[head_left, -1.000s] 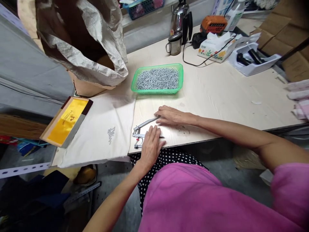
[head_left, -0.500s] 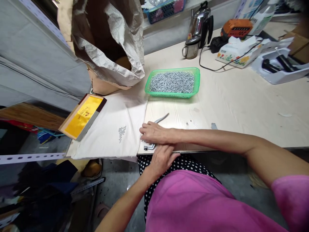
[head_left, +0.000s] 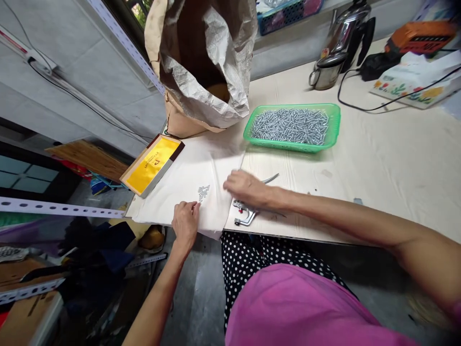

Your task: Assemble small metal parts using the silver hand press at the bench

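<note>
My left hand (head_left: 186, 222) is at the front of a white cloth (head_left: 187, 173), thumb and fingers pressed together. Whatever they hold is hidden. Just beyond its fingertips lies a small pile of silvery metal pieces (head_left: 203, 192). My right hand (head_left: 247, 188) is closed, slightly blurred, over the right edge of the cloth; what is in its fingers I cannot make out. Beneath and beside that hand lies a metal plier-like tool (head_left: 248, 220) with a C-shaped jaw and a red part. One of its curved handles sticks out beyond the hand.
A green plastic basket (head_left: 292, 148) full of similar metal pieces stands behind my right hand. At the left is a box with a yellow lining (head_left: 153, 165); a large open paper sack (head_left: 187, 120) rises behind. A metal cup (head_left: 327, 74), kettle (head_left: 347, 36) and cable stand at back right.
My left hand has moved left, from beside the tool to the metal pile. My right hand has shifted up off the tool, uncovering its jaw. The view has turned left.
</note>
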`<state>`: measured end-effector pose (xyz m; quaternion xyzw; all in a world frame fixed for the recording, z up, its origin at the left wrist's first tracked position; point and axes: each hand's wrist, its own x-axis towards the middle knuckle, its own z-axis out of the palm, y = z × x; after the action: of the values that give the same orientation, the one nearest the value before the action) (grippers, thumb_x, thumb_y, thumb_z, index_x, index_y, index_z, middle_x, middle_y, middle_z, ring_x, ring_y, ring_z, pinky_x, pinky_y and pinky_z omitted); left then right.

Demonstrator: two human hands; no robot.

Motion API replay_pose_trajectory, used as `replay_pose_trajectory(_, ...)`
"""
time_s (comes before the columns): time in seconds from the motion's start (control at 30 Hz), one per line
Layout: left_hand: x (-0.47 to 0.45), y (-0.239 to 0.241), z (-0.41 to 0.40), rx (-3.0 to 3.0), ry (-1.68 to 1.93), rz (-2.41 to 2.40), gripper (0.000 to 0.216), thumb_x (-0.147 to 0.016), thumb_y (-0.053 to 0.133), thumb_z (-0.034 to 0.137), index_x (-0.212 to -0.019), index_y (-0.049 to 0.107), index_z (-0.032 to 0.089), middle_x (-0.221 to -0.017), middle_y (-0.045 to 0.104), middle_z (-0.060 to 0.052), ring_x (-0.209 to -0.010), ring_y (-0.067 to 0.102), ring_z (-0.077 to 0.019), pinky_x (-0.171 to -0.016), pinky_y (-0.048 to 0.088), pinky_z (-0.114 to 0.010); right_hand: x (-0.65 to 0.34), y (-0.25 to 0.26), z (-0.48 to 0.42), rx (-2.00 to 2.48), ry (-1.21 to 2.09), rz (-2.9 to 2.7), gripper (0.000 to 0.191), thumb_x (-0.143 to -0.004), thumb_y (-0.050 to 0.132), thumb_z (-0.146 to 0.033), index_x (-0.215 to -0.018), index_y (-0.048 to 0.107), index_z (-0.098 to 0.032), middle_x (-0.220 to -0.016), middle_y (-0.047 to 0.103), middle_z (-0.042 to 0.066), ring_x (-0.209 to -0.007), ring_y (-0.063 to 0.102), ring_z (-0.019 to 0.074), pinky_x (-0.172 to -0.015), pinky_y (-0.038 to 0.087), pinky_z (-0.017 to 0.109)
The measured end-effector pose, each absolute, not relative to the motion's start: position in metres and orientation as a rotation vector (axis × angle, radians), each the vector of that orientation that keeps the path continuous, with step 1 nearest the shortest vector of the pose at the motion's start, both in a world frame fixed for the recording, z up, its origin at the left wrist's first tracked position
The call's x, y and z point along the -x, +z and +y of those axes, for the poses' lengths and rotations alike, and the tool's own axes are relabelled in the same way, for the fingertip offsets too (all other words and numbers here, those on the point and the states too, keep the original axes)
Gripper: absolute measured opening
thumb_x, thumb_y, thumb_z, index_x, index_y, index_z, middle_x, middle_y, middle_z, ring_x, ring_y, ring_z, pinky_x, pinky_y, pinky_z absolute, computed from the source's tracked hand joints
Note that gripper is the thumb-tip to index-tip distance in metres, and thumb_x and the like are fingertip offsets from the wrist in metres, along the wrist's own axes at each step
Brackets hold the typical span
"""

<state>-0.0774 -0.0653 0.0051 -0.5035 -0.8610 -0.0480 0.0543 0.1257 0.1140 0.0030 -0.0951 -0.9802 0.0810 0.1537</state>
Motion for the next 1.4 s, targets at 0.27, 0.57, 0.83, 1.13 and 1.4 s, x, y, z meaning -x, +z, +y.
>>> replay_pose_trajectory(0.27,0.084,-0.003,-0.055,1.593,0.182,-2.695,0.033,-0.101,0.050,0.029,-0.104,0.082,0.019,-0.105,0.073,-0.013,-0.114,0.061,-0.0314,-0.086,0.051,-0.037,-0.215,0.056,0.206,0.874,0.052,-2.361,0.021,-0.104,0.052,-0.026,-0.107,0.070,-0.016,-0.099,0.062,0.013,-0.097,0.054,0.0274,-0.080,0.042,0.039)
replay_pose_trajectory(0.57,0.053,0.016,-0.046,1.746,-0.630,-2.875,0.025,-0.085,0.063,0.038,-0.087,0.079,0.019,-0.088,0.077,-0.008,-0.081,0.069,-0.0240,-0.080,0.052,-0.034,-0.235,-0.021,0.075,0.616,0.746,-2.916,0.018,-0.105,0.055,-0.028,-0.098,0.065,-0.015,-0.103,0.065,0.010,-0.078,0.055,0.0168,-0.068,0.039,0.031)
replay_pose_trajectory(0.83,-0.003,0.003,-0.031,1.497,-1.397,-3.529,0.045,-0.056,0.082,0.049,-0.082,0.078,0.013,-0.059,0.064,0.001,-0.049,0.050,-0.0111,-0.051,0.041,-0.025,-0.235,-0.048,0.079,0.553,0.598,-2.877,0.022,-0.106,0.038,-0.014,-0.098,0.058,-0.018,-0.099,0.065,0.009,-0.076,0.049,0.0188,-0.065,0.031,0.034)
replay_pose_trajectory(1.13,-0.013,-0.004,-0.023,1.430,-1.408,-3.568,0.040,-0.051,0.084,0.047,-0.071,0.068,0.016,-0.054,0.060,0.003,-0.048,0.050,-0.0098,-0.047,0.040,-0.022,-0.234,-0.045,0.076,0.595,0.572,-2.885,0.023,-0.105,0.037,-0.011,-0.101,0.058,-0.017,-0.100,0.064,0.009,-0.076,0.048,0.0188,-0.064,0.027,0.035)
replay_pose_trajectory(1.4,-0.011,-0.002,-0.027,1.481,-1.363,-3.546,0.051,-0.054,0.084,0.051,-0.087,0.076,0.013,-0.063,0.067,0.000,-0.052,0.051,-0.0104,-0.052,0.042,-0.024,-0.236,-0.045,0.076,0.580,0.537,-2.872,0.024,-0.102,0.036,-0.006,-0.102,0.057,-0.018,-0.101,0.064,0.009,-0.078,0.049,0.0199,-0.065,0.028,0.036)
